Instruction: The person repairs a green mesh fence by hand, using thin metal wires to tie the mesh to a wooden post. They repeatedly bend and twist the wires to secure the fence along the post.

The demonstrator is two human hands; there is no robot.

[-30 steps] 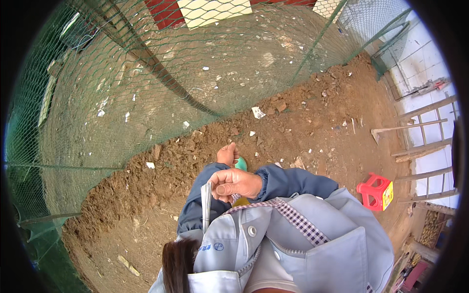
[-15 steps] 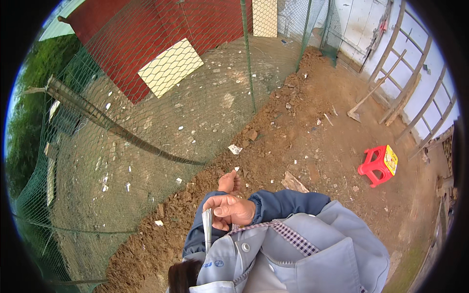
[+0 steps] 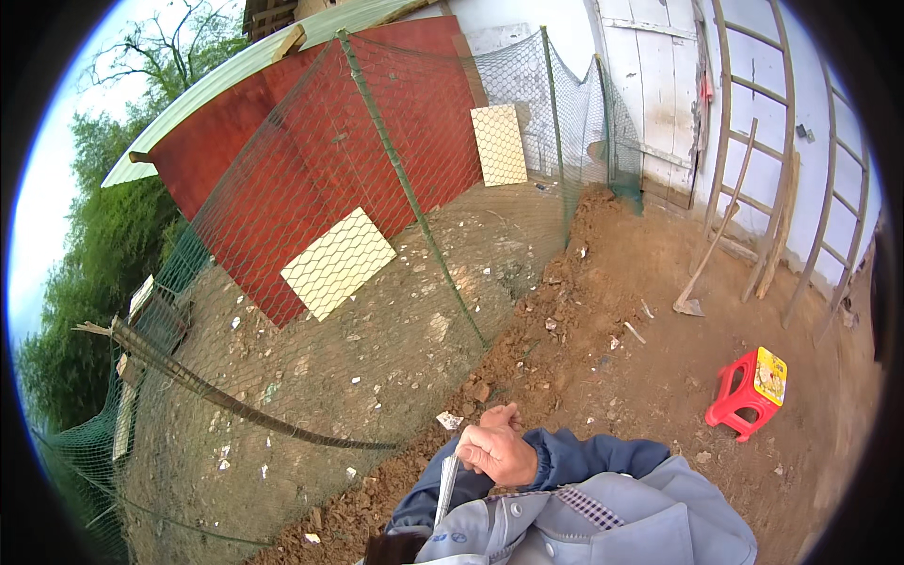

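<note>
My right hand [image 3: 502, 456] is closed round the upper end of a bundle of thin pale strips [image 3: 446, 490], which hangs down in front of my jacket. Just beyond it, partly covered by the right hand, is my left hand [image 3: 506, 414]. Its fingers are curled together, and I cannot make out anything in them. The left forearm passes beneath the right one. Both hands are over a ridge of loose brown soil [image 3: 482, 384], beside a whitish broken piece [image 3: 449, 420] on the ground.
Green netting [image 3: 311, 377] on posts [image 3: 414, 202] runs along the left, with a bent pole [image 3: 235, 405] by it. Behind stands a red shed wall [image 3: 330, 141]. At right are a red stool [image 3: 744, 400], a hoe [image 3: 720, 231] and wooden ladders [image 3: 753, 141] against a white wall.
The view has tilted upward, showing more sky, shed roof and ladders, with the ground lower in the picture. My left hand is nearer the right hand; the right still grips the strips.
</note>
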